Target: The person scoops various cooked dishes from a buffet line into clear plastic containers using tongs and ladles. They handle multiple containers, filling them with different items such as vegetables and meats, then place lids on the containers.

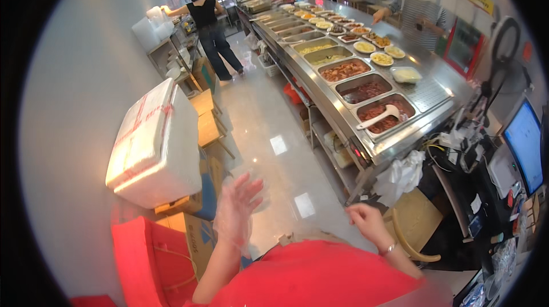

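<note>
My left hand [238,208] is raised over the floor with its fingers apart, in a clear plastic glove, holding nothing. My right hand [364,221] is bare, its fingers curled, with a bracelet at the wrist; whether anything is in it cannot be told. It is beside a wooden chair [416,217] and below a white plastic bag [399,178] at the counter's end. The steel food counter [321,75] holds several pans of food. A white serving spoon [379,117] lies in the nearest pan. Small plates of food, such as one plate [381,59], line the counter's far side.
A white foam box [158,148] stands at the left on cardboard boxes [188,225], near a red bag [146,260]. Wooden stools [206,122] are beyond it. A co-worker [208,19] stands in the aisle. Another person [420,15] is across the counter. A monitor [525,146] stands at the right.
</note>
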Available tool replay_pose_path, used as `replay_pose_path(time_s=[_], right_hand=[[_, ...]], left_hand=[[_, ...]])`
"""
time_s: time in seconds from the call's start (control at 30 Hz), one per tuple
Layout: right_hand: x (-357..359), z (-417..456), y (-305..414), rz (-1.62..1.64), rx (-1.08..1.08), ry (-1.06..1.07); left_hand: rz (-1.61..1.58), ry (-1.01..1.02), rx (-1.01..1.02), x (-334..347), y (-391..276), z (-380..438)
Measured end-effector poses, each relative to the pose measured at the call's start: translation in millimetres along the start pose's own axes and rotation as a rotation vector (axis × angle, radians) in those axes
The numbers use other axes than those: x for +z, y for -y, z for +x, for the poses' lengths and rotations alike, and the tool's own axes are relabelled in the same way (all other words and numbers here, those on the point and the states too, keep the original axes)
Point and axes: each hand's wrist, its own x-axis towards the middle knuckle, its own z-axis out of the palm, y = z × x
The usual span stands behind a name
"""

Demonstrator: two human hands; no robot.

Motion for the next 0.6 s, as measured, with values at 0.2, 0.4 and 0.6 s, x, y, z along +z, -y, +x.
replay_pose_path(time_s=[0.2,0.4,0.6], right_hand=[[40,237,127,-0.152,-0.326,0.181],[101,435,152,-0.225,-0.338,0.362],[129,578,165,-0.241,-0.293,0.257]], left_hand=[[-0.046,-0.057,0.111,-26,-54,179],[-0.052,-0.237,0.110,-86,-85,373],[-0.026,-0.164,0.166,-115,-135,575]])
